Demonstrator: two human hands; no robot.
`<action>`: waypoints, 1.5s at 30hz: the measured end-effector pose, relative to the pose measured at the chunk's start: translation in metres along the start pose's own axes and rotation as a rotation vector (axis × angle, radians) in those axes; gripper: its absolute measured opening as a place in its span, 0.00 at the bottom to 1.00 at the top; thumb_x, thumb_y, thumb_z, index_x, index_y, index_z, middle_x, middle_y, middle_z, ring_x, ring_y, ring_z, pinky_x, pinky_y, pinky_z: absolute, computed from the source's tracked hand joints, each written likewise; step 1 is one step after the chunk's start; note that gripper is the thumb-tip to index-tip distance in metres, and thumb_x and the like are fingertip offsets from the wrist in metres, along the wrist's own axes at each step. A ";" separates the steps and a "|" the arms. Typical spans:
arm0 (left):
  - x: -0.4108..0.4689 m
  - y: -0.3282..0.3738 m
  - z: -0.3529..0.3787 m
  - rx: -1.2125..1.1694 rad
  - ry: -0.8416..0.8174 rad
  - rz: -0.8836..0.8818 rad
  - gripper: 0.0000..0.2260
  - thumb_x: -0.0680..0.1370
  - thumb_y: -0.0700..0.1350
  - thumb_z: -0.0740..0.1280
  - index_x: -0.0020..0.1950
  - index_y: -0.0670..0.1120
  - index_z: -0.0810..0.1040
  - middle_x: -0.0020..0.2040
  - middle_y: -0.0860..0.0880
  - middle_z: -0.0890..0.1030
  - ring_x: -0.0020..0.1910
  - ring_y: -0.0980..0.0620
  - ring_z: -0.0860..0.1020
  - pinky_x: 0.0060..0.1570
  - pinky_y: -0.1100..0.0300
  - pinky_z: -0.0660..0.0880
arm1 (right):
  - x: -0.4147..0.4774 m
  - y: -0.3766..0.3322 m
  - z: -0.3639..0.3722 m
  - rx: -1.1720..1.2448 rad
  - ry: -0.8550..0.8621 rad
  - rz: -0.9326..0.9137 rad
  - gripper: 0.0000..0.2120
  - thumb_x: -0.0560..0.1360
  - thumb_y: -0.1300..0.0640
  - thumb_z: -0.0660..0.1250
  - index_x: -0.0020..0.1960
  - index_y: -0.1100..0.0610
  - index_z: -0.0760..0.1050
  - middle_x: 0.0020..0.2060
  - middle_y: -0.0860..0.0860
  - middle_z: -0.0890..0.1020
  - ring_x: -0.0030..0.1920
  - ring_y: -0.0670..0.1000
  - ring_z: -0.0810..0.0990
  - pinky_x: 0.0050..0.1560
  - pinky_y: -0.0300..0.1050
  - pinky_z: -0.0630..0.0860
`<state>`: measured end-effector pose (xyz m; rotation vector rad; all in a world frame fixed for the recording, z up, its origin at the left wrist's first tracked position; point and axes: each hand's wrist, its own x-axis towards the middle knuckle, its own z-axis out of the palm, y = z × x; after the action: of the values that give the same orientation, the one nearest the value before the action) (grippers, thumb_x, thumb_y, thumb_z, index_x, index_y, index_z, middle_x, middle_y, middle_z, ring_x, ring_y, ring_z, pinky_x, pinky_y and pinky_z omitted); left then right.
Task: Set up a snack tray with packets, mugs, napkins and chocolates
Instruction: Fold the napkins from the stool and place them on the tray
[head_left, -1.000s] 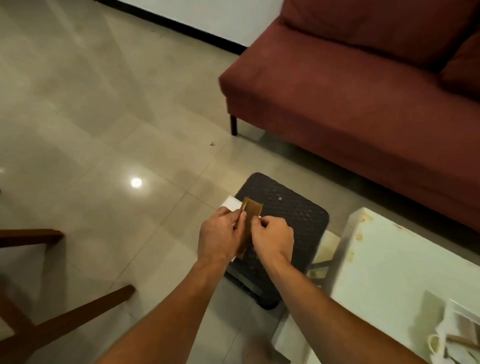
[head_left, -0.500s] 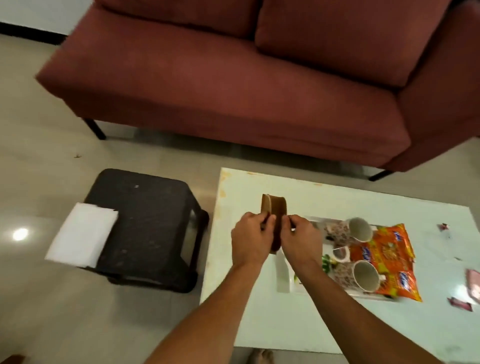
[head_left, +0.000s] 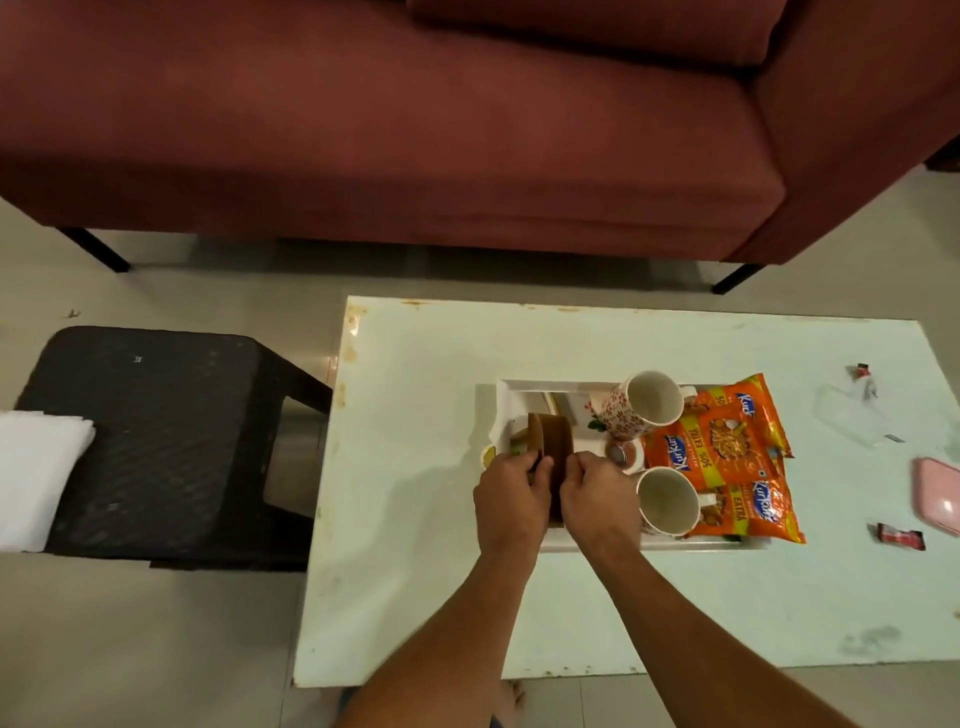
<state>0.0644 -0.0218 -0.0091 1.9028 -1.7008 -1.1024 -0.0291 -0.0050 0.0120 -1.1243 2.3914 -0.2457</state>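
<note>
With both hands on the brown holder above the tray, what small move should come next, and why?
Probably lower the brown holder onto the tray's free left end: left hand and right hand pinch it over that spot, while mugs and orange snack packets fill the right.

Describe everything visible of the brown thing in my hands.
The brown piece looks like thin wood or card: two panels upright on edge, narrow gap between. The left hand and right hand pinch its lower part from either side. It is over the white tray, at its left end; its bottom is hidden.
</note>
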 end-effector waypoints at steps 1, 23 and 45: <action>0.002 -0.001 0.003 0.000 0.002 -0.003 0.13 0.81 0.55 0.64 0.52 0.50 0.85 0.46 0.49 0.85 0.43 0.49 0.82 0.40 0.62 0.70 | 0.004 0.001 0.002 0.001 -0.005 -0.001 0.15 0.83 0.53 0.57 0.51 0.59 0.80 0.46 0.58 0.84 0.44 0.60 0.82 0.42 0.48 0.77; 0.047 -0.086 -0.176 -0.004 0.523 0.033 0.11 0.83 0.49 0.60 0.56 0.47 0.81 0.50 0.49 0.82 0.48 0.50 0.79 0.49 0.55 0.77 | -0.059 -0.175 0.046 0.310 -0.099 -0.353 0.10 0.79 0.57 0.65 0.55 0.55 0.83 0.51 0.54 0.85 0.50 0.57 0.83 0.50 0.44 0.73; 0.116 -0.381 -0.432 0.093 0.282 -0.652 0.24 0.82 0.57 0.63 0.72 0.45 0.71 0.67 0.43 0.78 0.63 0.42 0.77 0.60 0.49 0.74 | -0.182 -0.443 0.278 0.469 -0.568 0.086 0.12 0.72 0.57 0.66 0.54 0.59 0.79 0.49 0.54 0.83 0.47 0.56 0.82 0.53 0.56 0.83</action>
<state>0.6371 -0.1497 -0.0435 2.6207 -1.0122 -0.8951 0.5071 -0.1413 -0.0079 -0.7436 1.7509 -0.3758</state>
